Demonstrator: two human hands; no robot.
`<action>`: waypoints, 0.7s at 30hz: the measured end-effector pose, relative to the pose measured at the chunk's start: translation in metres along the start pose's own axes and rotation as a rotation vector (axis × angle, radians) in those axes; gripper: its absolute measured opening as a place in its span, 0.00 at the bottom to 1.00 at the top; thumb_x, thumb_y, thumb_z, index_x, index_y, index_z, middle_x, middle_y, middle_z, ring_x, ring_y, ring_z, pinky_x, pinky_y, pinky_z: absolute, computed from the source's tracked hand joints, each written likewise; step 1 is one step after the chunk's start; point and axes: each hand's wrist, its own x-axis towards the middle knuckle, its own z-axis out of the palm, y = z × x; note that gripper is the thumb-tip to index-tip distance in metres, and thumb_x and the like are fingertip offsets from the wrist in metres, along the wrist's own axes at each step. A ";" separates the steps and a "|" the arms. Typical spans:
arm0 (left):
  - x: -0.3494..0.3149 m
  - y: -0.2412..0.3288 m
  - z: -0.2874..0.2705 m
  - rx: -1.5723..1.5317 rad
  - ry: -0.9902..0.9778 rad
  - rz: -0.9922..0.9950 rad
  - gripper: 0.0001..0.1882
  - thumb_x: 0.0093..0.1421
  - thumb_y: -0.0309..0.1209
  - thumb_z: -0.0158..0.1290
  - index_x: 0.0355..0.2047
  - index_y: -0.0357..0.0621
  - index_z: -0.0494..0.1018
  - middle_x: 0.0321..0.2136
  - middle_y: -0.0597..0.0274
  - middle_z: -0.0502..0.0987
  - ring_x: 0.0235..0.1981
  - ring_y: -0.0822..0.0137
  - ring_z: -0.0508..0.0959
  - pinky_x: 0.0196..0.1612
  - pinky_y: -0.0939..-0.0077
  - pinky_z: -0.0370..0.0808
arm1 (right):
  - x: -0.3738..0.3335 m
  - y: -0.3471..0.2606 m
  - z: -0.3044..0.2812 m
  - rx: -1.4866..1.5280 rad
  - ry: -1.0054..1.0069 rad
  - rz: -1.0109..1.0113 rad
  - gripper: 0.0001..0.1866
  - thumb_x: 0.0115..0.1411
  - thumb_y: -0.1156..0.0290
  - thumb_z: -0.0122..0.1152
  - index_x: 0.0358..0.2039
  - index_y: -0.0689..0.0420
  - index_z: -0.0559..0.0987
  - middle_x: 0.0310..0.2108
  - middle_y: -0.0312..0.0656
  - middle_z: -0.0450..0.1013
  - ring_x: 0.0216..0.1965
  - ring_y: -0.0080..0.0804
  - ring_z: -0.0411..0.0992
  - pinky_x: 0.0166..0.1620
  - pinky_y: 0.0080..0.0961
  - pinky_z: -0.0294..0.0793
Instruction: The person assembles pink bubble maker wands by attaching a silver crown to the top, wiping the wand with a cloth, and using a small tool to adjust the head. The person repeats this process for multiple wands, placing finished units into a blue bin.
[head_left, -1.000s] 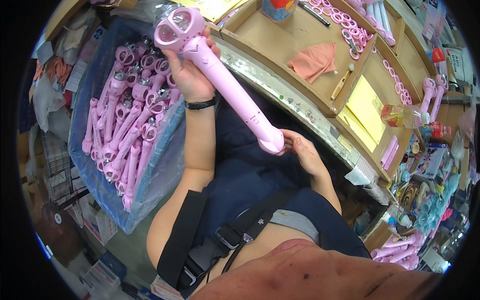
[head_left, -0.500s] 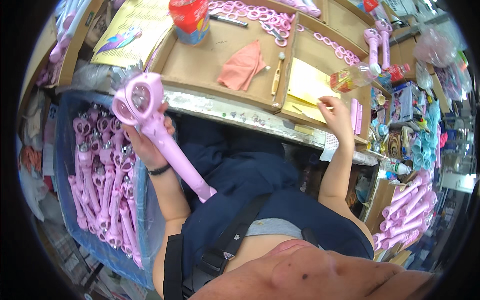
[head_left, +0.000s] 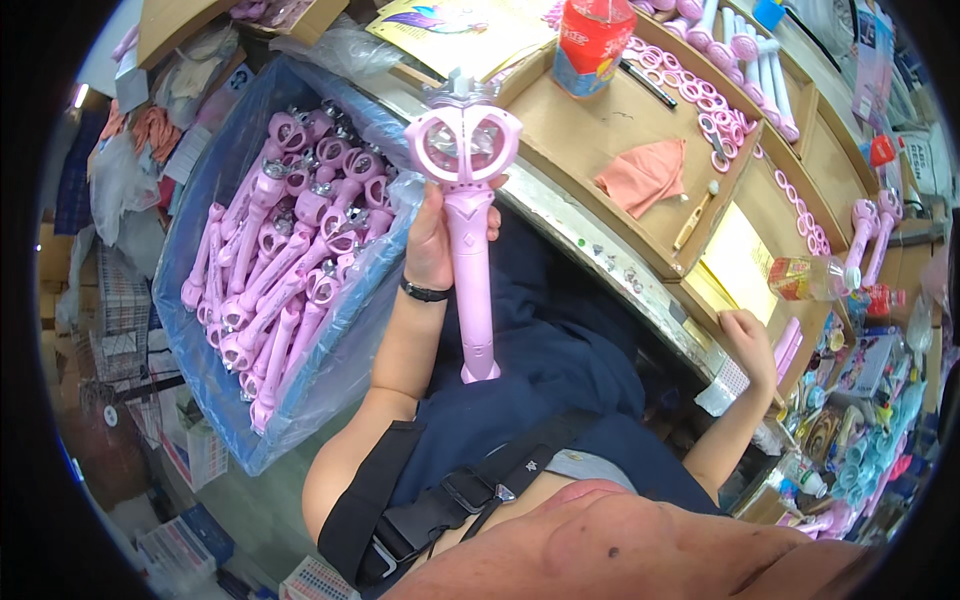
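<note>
A pink toy wand (head_left: 473, 265) stands nearly upright in front of me, with a ringed head around clear plastic and a silvery crown on top. My left hand (head_left: 432, 240) is wrapped around its handle just below the head. The wand's lower end is over my dark clothing. Over by the front edge of the cardboard tray, my right hand (head_left: 747, 345) is closed with the fingers curled under. Whatever it may hold is hidden. Near it are a yellow sheet (head_left: 738, 262) and pink plastic pieces (head_left: 788, 343).
A blue-lined bin (head_left: 170, 330) full of similar wands (head_left: 262, 260) stands at my left. On the workbench, the cardboard tray (head_left: 560, 150) holds a salmon cloth (head_left: 645, 178), a black marker (head_left: 648, 84), a red-labelled container (head_left: 592, 45) and pink rings (head_left: 800, 212). A clear bottle (head_left: 812, 277) lies at right.
My view has turned left, bringing more of the bin in. The wand has gone from slanted to nearly upright in my left hand. My right hand has drawn back from the yellow sheet and closed.
</note>
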 end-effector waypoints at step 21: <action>0.004 -0.014 0.034 0.118 -0.058 -0.067 0.23 0.64 0.41 0.45 0.53 0.38 0.59 0.37 0.54 0.73 0.34 0.65 0.77 0.35 0.75 0.76 | 0.021 -0.228 0.106 -0.211 0.517 -1.168 0.11 0.47 0.76 0.65 0.32 0.58 0.75 0.20 0.38 0.65 0.20 0.33 0.67 0.22 0.28 0.66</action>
